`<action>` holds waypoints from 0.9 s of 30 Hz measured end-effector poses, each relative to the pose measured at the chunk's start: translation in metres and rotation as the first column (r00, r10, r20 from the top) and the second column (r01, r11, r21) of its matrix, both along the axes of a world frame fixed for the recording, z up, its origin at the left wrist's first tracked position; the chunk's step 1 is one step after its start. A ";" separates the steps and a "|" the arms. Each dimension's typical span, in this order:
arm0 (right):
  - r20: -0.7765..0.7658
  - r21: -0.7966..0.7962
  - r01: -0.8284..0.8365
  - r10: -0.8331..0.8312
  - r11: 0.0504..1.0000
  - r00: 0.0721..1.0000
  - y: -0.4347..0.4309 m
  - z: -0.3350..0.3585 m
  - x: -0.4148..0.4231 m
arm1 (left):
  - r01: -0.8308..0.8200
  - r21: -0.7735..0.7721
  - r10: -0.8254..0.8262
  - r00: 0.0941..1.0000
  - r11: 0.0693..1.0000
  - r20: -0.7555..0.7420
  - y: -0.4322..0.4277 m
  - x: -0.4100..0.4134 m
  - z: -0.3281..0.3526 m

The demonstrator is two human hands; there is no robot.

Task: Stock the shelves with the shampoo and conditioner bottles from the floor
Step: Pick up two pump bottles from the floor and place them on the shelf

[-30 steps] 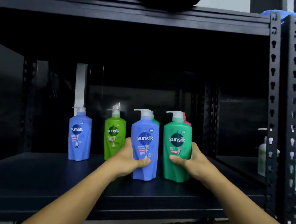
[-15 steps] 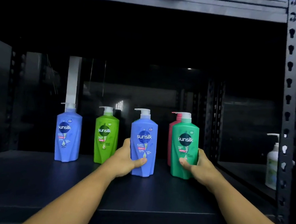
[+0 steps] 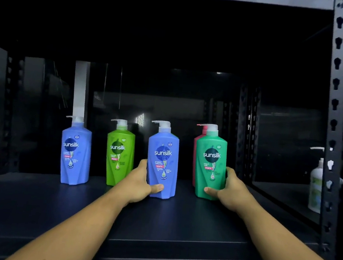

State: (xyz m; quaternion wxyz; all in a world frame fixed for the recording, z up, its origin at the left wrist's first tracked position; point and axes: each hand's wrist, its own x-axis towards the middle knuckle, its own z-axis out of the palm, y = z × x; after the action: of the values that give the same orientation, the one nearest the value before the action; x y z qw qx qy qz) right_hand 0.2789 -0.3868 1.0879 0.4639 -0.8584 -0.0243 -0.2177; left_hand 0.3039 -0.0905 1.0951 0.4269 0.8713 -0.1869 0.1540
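Left hand (image 3: 139, 181) wraps blue shampoo bottle (image 3: 163, 160), upright just left of teal shampoo bottle (image 3: 210, 165), which my right hand (image 3: 230, 191) grips. Risk I see: pushing teal back topples pink bottle (image 3: 195, 153) behind it.

A person's two slender forearms (image 3: 84, 222) are bare along their whole visible length, wrists included; the left hand (image 3: 139, 181) and the right hand (image 3: 231, 192) are bare as well, thumbs and knuckles lit.
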 end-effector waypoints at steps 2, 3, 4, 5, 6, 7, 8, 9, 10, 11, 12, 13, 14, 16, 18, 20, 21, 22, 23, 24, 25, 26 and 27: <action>0.000 -0.012 0.018 -0.018 1.000 1.000 0.001 0.002 0.000 | -0.001 0.005 0.001 1.000 1.000 -0.003 0.000 0.001 0.000; 0.003 -0.024 0.027 -0.027 0.999 1.000 0.001 0.002 0.000 | -0.002 0.008 0.002 1.000 1.000 -0.006 0.000 0.002 -0.001; 0.007 -0.031 0.031 -0.031 0.999 0.999 0.002 0.002 -0.001 | -0.004 0.009 0.004 1.000 1.000 -0.010 0.000 0.003 -0.001; 0.009 -0.036 0.034 -0.033 0.999 0.999 0.002 0.002 -0.001 | -0.006 0.011 0.006 1.000 1.000 -0.015 0.000 0.003 -0.001; 0.011 -0.037 0.034 -0.033 0.999 0.999 0.002 0.002 -0.001 | -0.005 0.012 0.005 1.000 1.000 -0.020 0.000 0.004 -0.001; 0.012 -0.040 0.034 -0.033 0.999 0.999 0.002 0.003 -0.002 | -0.003 0.015 0.003 1.000 1.000 -0.025 0.000 0.005 -0.001; 0.012 -0.043 0.035 -0.035 0.998 0.999 0.002 0.003 -0.002 | -0.001 0.019 0.001 1.000 1.000 -0.030 0.001 0.005 -0.001; 0.011 -0.050 0.038 -0.038 0.998 0.999 0.002 0.003 -0.003 | -0.002 0.025 0.003 0.999 1.000 -0.037 0.001 0.006 -0.002; 0.012 -0.055 0.041 -0.041 0.998 0.999 0.002 0.003 -0.003 | -0.001 0.025 0.002 0.999 1.000 -0.044 0.002 0.007 -0.002; 0.013 -0.059 0.046 -0.045 0.997 0.999 0.002 0.003 -0.004 | 0.000 0.024 0.001 0.999 1.000 -0.048 0.002 0.007 -0.002; 0.013 -0.061 0.047 -0.046 0.997 0.999 0.002 0.004 -0.004 | 0.004 0.022 -0.003 0.999 1.000 -0.051 0.002 0.007 -0.002; 0.009 -0.065 0.045 -0.044 0.997 0.999 0.003 0.004 -0.005 | 0.003 0.026 -0.001 0.999 1.000 -0.053 0.002 0.007 -0.002; 0.002 -0.065 0.040 -0.040 0.997 0.999 0.003 0.004 -0.005 | 0.001 0.027 0.000 0.998 1.000 -0.055 0.002 0.007 -0.002; -0.008 -0.066 0.035 -0.035 0.997 0.999 0.003 0.004 -0.005 | -0.001 0.035 0.003 0.998 0.999 -0.059 0.002 0.007 -0.002; -0.016 -0.066 0.034 -0.035 0.997 0.999 0.003 0.004 -0.005 | -0.008 0.064 0.012 0.998 0.998 -0.061 0.002 0.006 -0.002; -0.034 -0.066 0.034 -0.036 0.997 0.999 0.004 0.004 -0.005 | -0.012 0.097 0.019 0.997 0.995 -0.072 0.002 0.004 -0.002; -0.045 -0.079 0.039 -0.043 0.996 0.998 0.005 0.003 -0.005 | -0.018 0.119 0.028 0.997 0.993 -0.078 0.002 0.002 -0.002; -0.057 -0.103 0.051 -0.057 0.993 0.997 0.007 0.003 -0.007 | -0.026 0.144 0.037 0.996 0.989 -0.078 0.002 0.000 -0.002; -0.071 -0.145 0.073 -0.084 0.987 0.994 0.008 0.003 -0.010 | -0.032 0.174 0.048 0.995 0.984 -0.088 0.001 -0.004 -0.002; -0.086 -0.196 0.098 -0.117 0.976 0.989 0.010 0.004 -0.014 | -0.032 0.203 0.054 0.993 0.979 -0.104 0.002 -0.008 -0.002; -0.097 -0.249 0.123 -0.151 0.961 0.984 0.012 0.004 -0.019 | -0.029 0.244 0.061 0.990 0.969 -0.127 0.002 -0.015 -0.001; -0.101 -0.294 0.144 -0.181 0.945 0.978 0.013 0.004 -0.024 | -0.026 0.299 0.069 0.988 0.954 -0.136 0.001 -0.022 -0.001; -0.106 -0.336 0.155 -0.201 0.929 0.974 0.016 0.003 -0.032 | -0.028 0.375 0.087 0.986 0.927 -0.142 0.001 -0.032 0.000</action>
State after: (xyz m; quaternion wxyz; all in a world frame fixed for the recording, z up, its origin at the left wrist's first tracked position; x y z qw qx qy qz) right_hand 0.2464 -0.3712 1.0913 0.2949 -0.9348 0.0504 -0.1916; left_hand 0.2722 -0.0896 1.0951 0.2627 0.9508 -0.1530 0.0598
